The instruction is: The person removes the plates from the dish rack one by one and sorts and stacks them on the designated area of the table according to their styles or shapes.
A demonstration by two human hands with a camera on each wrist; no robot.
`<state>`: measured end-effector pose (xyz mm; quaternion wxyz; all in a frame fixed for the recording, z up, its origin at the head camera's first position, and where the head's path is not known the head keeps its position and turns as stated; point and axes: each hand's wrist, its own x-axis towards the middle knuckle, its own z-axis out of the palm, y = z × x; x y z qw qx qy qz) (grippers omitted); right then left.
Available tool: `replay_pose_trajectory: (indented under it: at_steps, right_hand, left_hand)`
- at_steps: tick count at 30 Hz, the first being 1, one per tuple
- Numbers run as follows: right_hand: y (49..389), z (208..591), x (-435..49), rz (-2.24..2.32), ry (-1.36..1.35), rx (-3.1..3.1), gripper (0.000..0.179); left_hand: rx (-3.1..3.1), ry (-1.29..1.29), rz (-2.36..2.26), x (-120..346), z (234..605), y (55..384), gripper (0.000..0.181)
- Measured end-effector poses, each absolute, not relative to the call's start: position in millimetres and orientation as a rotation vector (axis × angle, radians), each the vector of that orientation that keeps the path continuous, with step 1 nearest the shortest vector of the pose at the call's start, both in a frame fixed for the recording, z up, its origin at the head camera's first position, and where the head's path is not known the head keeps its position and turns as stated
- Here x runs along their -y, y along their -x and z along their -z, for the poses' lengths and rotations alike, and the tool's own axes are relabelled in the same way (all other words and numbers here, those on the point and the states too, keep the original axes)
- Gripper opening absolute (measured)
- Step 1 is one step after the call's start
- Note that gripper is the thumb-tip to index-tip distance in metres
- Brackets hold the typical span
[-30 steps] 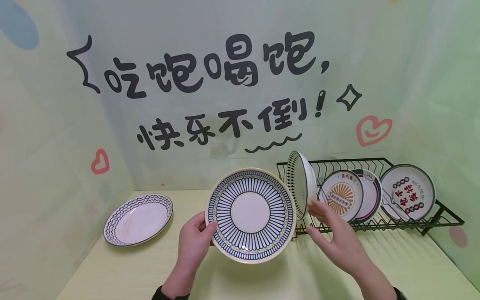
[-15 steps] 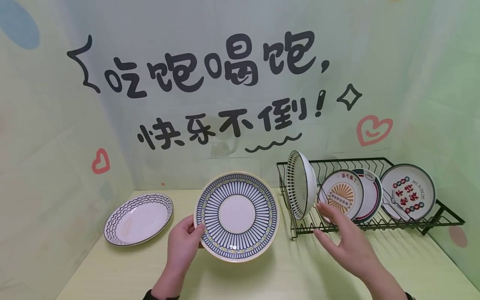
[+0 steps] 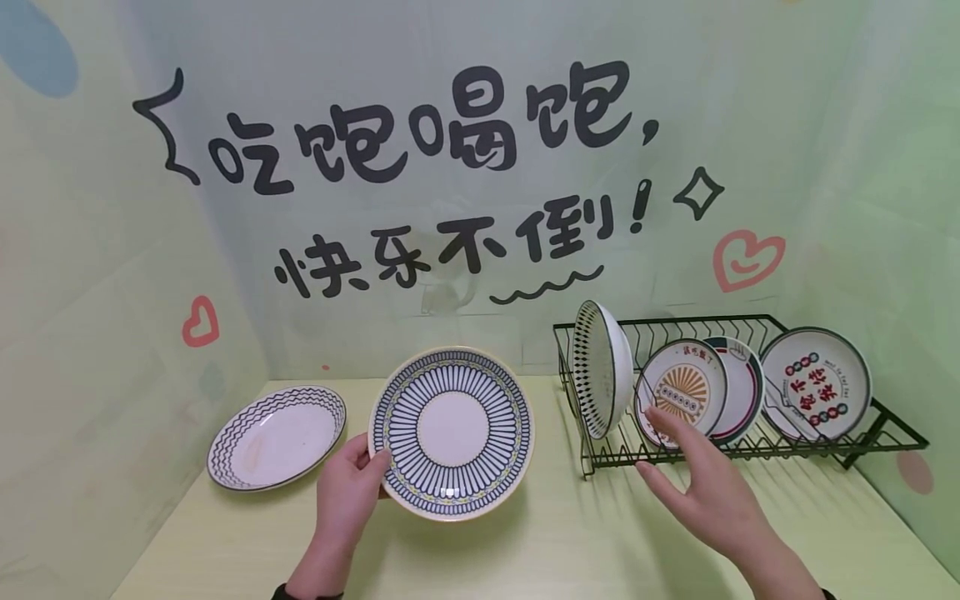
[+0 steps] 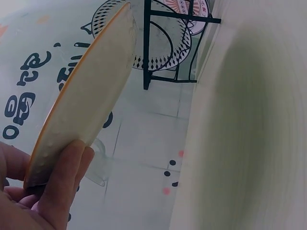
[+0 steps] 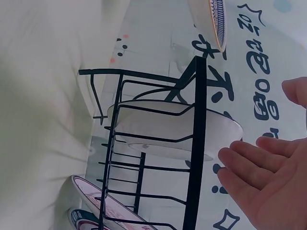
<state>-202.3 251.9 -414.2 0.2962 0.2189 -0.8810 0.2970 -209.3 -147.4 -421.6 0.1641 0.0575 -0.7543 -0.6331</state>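
My left hand grips the left rim of a round plate with blue radiating stripes and a yellow edge, thumb on the front, fingers behind. The plate is held up above the table, its face toward me; the left wrist view shows its plain back. My right hand, fingers extended and holding nothing, hovers in front of the black dish rack. Near its fingertips, a white bowl with a black diamond pattern stands on edge in the rack's left end; they look apart in the right wrist view.
An oval dish with wavy black lines lies on the table at the left. Farther right in the rack stand a sunburst plate, a dark-banded plate and a plate with red lettering. Printed walls enclose the table.
My left hand has carried the striped plate leftward, away from the bowl. My right hand has drawn back slightly to the right. The bowl stays standing in the rack.
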Motion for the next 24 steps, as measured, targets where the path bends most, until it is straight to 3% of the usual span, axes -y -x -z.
replay_pose_trajectory:
  at_steps: [24]
  right_hand:
    - [208,415,-266,-0.740,-0.517,2.374,0.069]
  left_hand:
    - [2.061,-0.287,1.824,190,427,211,0.039]
